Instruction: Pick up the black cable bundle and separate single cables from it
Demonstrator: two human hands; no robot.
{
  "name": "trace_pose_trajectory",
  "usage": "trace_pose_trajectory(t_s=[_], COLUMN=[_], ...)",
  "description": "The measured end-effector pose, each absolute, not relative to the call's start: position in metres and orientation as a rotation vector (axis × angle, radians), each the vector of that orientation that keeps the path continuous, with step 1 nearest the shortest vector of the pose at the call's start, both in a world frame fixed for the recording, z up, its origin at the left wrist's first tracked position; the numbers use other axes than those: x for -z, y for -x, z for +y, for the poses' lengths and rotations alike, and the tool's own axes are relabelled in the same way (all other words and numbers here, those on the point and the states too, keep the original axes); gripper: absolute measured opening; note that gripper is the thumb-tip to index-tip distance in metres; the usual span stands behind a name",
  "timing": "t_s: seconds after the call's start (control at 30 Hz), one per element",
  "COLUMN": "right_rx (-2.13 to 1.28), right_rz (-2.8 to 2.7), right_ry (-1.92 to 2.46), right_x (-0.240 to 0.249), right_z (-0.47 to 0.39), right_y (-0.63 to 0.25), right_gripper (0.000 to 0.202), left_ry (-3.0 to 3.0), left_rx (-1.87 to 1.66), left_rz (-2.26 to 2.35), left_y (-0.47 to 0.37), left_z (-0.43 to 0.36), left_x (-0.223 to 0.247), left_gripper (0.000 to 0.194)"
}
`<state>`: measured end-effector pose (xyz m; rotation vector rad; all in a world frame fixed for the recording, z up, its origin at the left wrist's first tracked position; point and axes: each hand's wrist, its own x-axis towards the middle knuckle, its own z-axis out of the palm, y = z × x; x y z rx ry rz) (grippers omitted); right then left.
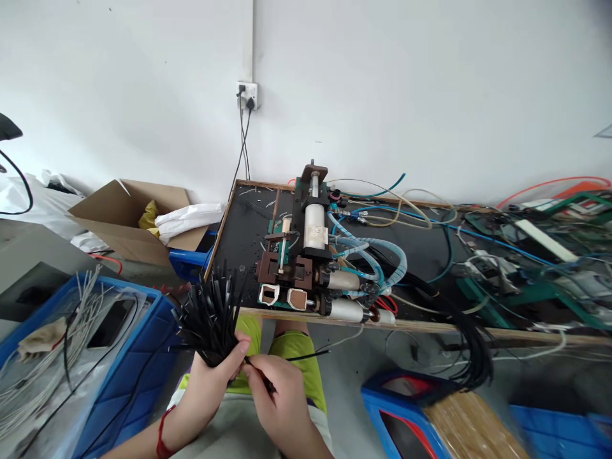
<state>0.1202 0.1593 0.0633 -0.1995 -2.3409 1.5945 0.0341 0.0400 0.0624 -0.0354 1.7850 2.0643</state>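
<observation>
My left hand (213,382) is wrapped round a thick bundle of black cables (210,315), whose cut ends fan out upward above the fist. Close against it, my right hand (282,389) is closed in a pinch, its fingertips touching the left hand's side of the bundle. A thin black strand (308,355) sticks out to the right behind the right hand; whether the fingers grip it or a tie is hidden. Both hands are over my lap, in front of the bench edge. Just beyond them stands a pneumatic machine (315,226) with white cylinders and two brown jaws at the front.
The black bench (243,217) carries blue and clear hoses. More black cables (471,357) hang over its front edge at right. On the left, a blue crate (138,382) holds white wires and a phone (111,324). Behind it is an open cardboard box (115,217).
</observation>
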Motion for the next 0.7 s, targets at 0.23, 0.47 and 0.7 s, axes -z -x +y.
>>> trace_pose_trajectory(t_s=[0.23, 0.47, 0.7], right_rx=[-2.264, -2.741, -2.843], right_rz=[-2.015, -0.701, -0.333], right_ry=[0.174, 0.318, 0.423], right_x=[-0.055, -0.041, -0.04], right_z=[0.168, 0.166, 0.168], right_y=[-0.12, -0.093, -0.076], right_gripper=[0.047, 0.037, 0.029], left_ry=[0.011, -0.204, -0.163], left_rx=[-2.161, -2.335, -2.292], left_rz=[1.728, 1.496, 1.528], left_y=[-0.026, -0.017, -0.016], left_z=[0.04, 0.053, 0.054], left_x=[-0.057, -0.069, -0.069], left_gripper=[0.033, 0.026, 0.024])
